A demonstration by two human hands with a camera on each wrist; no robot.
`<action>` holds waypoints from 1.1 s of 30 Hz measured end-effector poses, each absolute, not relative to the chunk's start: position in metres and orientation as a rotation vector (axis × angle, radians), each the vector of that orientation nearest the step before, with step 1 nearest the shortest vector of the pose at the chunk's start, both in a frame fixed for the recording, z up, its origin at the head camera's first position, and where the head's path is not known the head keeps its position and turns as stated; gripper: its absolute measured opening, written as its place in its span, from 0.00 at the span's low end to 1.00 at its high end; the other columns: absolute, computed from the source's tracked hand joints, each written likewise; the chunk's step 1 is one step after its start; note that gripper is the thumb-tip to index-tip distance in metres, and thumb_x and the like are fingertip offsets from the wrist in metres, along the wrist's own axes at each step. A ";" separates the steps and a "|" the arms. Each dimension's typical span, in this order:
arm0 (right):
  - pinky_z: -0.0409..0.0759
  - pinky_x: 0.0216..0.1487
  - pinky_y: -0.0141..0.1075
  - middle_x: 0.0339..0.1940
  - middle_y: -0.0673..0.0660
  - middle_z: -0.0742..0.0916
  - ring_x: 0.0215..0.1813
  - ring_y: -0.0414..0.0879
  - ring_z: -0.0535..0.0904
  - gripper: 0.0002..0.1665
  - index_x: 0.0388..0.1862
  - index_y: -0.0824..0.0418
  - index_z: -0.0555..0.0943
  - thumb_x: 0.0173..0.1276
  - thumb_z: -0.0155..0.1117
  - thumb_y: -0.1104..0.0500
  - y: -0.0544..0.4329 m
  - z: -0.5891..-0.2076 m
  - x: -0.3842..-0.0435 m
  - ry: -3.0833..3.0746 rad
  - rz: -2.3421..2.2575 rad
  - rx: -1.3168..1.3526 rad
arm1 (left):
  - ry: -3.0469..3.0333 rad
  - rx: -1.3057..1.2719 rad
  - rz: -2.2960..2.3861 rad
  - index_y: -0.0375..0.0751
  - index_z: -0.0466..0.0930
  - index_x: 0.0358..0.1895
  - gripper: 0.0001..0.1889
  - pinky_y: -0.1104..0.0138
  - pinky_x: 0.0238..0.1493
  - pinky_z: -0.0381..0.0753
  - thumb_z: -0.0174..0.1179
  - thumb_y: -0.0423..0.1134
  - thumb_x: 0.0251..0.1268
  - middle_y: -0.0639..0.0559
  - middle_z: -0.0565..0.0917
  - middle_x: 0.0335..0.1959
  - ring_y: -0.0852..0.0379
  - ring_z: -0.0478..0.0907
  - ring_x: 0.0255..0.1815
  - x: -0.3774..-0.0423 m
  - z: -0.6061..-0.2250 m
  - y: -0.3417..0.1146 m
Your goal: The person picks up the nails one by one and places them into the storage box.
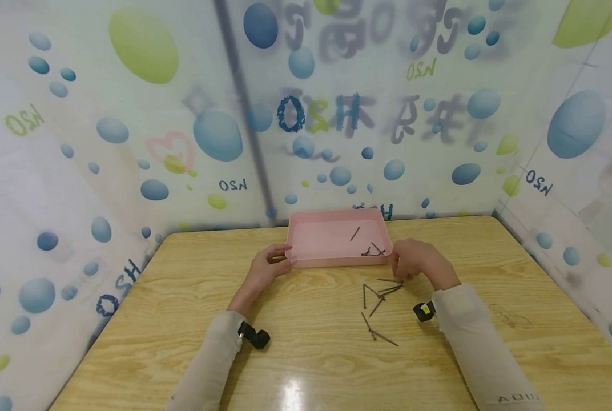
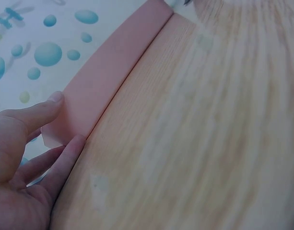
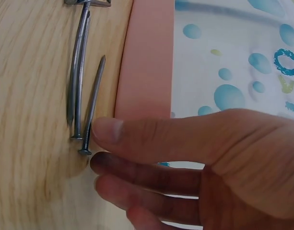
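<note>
A shallow pink tray (image 1: 331, 262) stands at the back of the wooden table, with several nails (image 1: 377, 252) inside toward its right front. My left hand (image 1: 266, 268) holds the tray's left front corner, its digits against the pink wall (image 2: 106, 72) in the left wrist view. Just off the right front corner, my right hand (image 1: 414, 260) reaches down to loose nails (image 1: 390, 290). In the right wrist view, the thumb tip lies right beside one nail (image 3: 94, 105) near its head; a gap separates thumb and forefinger. Two longer nails (image 3: 78, 76) lie alongside.
More nails (image 1: 378, 333) lie nearer on the table (image 1: 316, 319), some crossing each other. A patterned wall sheet (image 1: 337, 160) rises right behind the tray, and side sheets flank the table. Each wrist carries a small black camera.
</note>
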State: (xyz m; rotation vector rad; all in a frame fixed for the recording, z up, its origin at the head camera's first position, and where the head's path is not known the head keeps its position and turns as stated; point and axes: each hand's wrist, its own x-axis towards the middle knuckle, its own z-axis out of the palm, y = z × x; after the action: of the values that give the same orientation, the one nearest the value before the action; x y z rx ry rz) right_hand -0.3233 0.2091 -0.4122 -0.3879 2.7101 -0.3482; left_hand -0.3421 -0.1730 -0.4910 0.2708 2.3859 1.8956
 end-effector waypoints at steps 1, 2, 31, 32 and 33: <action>0.75 0.29 0.34 0.29 0.51 0.87 0.29 0.45 0.79 0.07 0.25 0.54 0.88 0.62 0.76 0.62 0.209 -0.412 -0.323 2.706 -0.348 -0.384 | 2.386 0.266 1.897 0.39 0.77 0.69 0.24 0.63 0.53 0.88 0.65 0.34 0.72 0.34 0.79 0.66 0.40 0.81 0.63 -0.342 -0.491 -0.173; 0.75 0.29 0.34 0.29 0.51 0.87 0.29 0.45 0.79 0.07 0.25 0.54 0.88 0.62 0.77 0.62 0.208 -0.413 -0.323 2.705 -0.348 -0.381 | 2.388 0.263 1.895 0.40 0.77 0.69 0.24 0.63 0.53 0.88 0.65 0.34 0.72 0.35 0.79 0.66 0.40 0.81 0.63 -0.342 -0.490 -0.173; 0.71 0.26 0.33 0.24 0.51 0.84 0.26 0.44 0.75 0.10 0.22 0.57 0.86 0.58 0.70 0.69 0.207 -0.413 -0.322 2.739 -0.358 -0.432 | 2.391 0.295 1.861 0.40 0.75 0.71 0.26 0.59 0.55 0.88 0.65 0.36 0.72 0.34 0.77 0.68 0.39 0.81 0.64 -0.341 -0.490 -0.175; 0.71 0.26 0.33 0.24 0.51 0.85 0.26 0.44 0.75 0.10 0.22 0.57 0.86 0.58 0.70 0.69 0.207 -0.413 -0.321 2.740 -0.357 -0.436 | 2.393 0.295 1.859 0.40 0.75 0.71 0.26 0.60 0.55 0.88 0.65 0.37 0.72 0.34 0.77 0.68 0.39 0.81 0.64 -0.341 -0.490 -0.174; 0.72 0.26 0.33 0.24 0.51 0.85 0.26 0.44 0.76 0.09 0.22 0.57 0.86 0.58 0.70 0.69 0.207 -0.412 -0.321 2.741 -0.357 -0.443 | 2.394 0.295 1.857 0.40 0.75 0.71 0.26 0.60 0.55 0.88 0.66 0.37 0.72 0.34 0.77 0.68 0.39 0.81 0.63 -0.340 -0.489 -0.174</action>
State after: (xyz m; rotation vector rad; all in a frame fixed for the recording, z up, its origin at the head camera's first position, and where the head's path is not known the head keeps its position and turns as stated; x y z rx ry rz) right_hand -0.3211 0.2066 -0.4119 -0.4432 2.7411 -0.3575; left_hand -0.3403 -0.1742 -0.4892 0.2952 2.3936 1.8568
